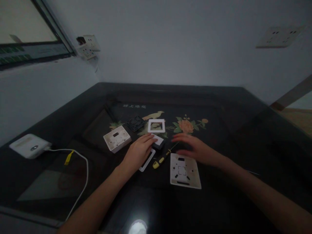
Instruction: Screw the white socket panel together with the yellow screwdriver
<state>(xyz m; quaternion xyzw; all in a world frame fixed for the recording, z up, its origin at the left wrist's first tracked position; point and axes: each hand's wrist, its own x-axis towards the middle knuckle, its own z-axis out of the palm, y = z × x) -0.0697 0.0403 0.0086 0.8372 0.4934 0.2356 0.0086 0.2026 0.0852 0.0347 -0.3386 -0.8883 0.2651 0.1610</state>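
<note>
My left hand has its fingers closed on the near-left side of a wall switch module, a small block with a white face and a dark body. A white frame lies partly hidden under that hand. My right hand is open, thumb and fingers apart, above the tabletop. Near its fingertips is the thin shaft of a yellow-and-black screwdriver lying on the table. Just below the right hand sits a white mounting box with slots and holes. Another white square frame lies beyond the module.
A second white mounting box stands left, beside a black square plate. Farther left, a white device trails a white cable with a yellow tag. The dark glossy table meets walls with sockets.
</note>
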